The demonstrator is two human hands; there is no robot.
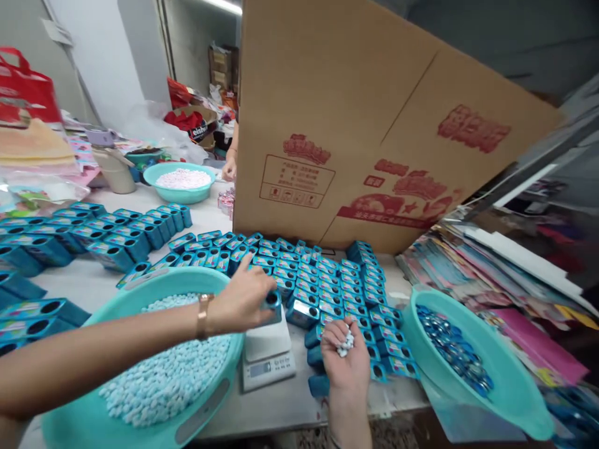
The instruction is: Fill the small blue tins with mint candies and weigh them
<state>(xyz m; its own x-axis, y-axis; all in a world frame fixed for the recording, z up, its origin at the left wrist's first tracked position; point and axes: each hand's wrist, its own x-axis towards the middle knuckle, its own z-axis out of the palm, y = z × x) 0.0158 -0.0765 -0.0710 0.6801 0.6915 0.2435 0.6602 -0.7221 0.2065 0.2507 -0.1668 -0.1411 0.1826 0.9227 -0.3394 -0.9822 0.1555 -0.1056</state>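
Note:
My left hand (243,299), a gold bracelet on its wrist, grips a small blue box (272,305) that stands on a white scale (267,352). My right hand (345,355) is cupped palm up around a few small white candies (346,342), just right of the scale. Under my left forearm sits a teal basin (187,280) heaped with pale candies (163,374). Rows of small blue boxes (327,287) with round holes on top cover the table in front of both hands.
A large cardboard carton (374,125) stands tilted behind the boxes. A teal basin of blue caps (468,368) sits at right, beside stacked printed sheets (491,274). More blue boxes (93,234) lie at left. Another person's hand (229,168) is near a far teal bowl (180,181).

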